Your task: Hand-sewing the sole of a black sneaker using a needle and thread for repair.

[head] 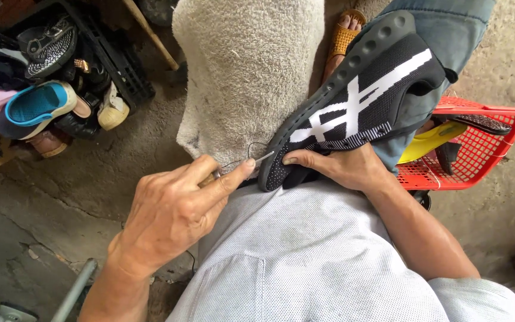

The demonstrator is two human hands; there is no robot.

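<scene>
Black knit shoe (pixel 362 101) w/ white stripes lies tilted across the person's lap, toe down-left, heel up-right, sole edge facing left against a beige towel (pixel 245 77) draped over the knee. Right hand (pixel 341 167) presses on the shoe near the toe, fingers flat & together, thumb underneath not visible. Left hand (pixel 174 209) pinches a thin metal awl (pixel 261 158) btwn thumb & forefinger, other fingers curled in; tip touches the toe edge by the sole. Dark thread (pixel 248 149) loops just above the awl.

Further out: red plastic basket (pixel 496 155) at right, holding a yellow insole (pixel 430 140) & a dark piece. Sandaled foot (pixel 344 36) at top on the concrete floor (pixel 61 197). Upper left, a black crate (pixel 120 65) w/ a pile of worn shoes, incl. a blue-lined clog (pixel 37 104). Grey metal pipe (pixel 75 289) lower left.
</scene>
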